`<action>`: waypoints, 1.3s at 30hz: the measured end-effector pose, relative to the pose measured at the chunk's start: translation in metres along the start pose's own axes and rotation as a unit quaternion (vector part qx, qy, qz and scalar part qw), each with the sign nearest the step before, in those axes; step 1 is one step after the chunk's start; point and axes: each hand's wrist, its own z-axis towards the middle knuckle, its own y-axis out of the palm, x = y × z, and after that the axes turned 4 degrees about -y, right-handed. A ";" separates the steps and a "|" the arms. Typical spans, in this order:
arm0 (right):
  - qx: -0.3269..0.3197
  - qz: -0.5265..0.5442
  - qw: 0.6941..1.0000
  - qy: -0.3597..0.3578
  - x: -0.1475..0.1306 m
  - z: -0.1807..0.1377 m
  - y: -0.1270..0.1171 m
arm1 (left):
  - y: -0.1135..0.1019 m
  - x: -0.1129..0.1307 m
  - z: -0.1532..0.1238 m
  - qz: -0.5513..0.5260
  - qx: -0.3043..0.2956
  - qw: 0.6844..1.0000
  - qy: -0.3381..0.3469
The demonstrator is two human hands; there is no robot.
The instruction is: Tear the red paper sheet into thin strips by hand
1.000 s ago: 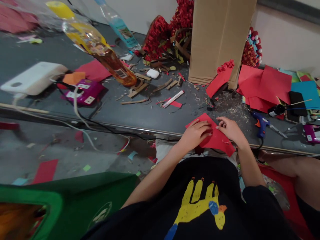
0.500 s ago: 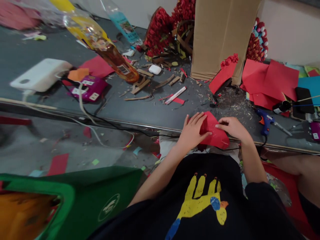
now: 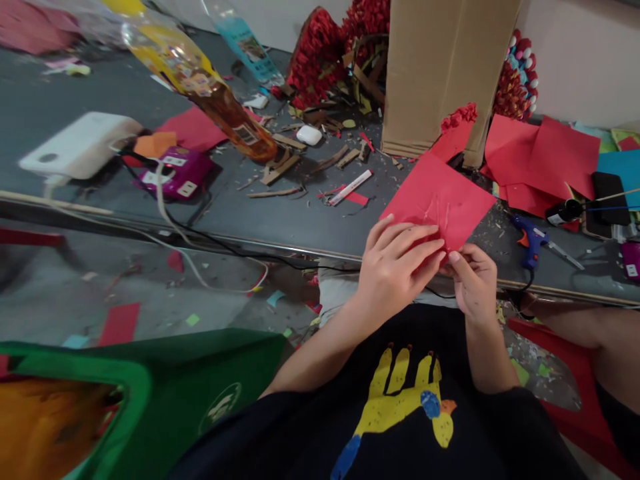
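A red paper sheet [image 3: 450,200], right of the frame's centre, slants by the tabletop's [image 3: 310,227] near edge. The right hand [image 3: 473,277] pinches its lowest corner — the left hand's [image 3: 403,260] fingers cover its lower-left edge, though whether they grip I cannot tell.

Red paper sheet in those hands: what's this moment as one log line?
left hand: fingers over flat red paper sheet | right hand: holding its near edge | blue plastic glue gun: on dark grey table
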 end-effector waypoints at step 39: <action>-0.020 -0.302 0.894 -0.332 -0.018 -0.025 0.002 | -0.013 0.008 0.002 -0.104 0.011 0.994 0.033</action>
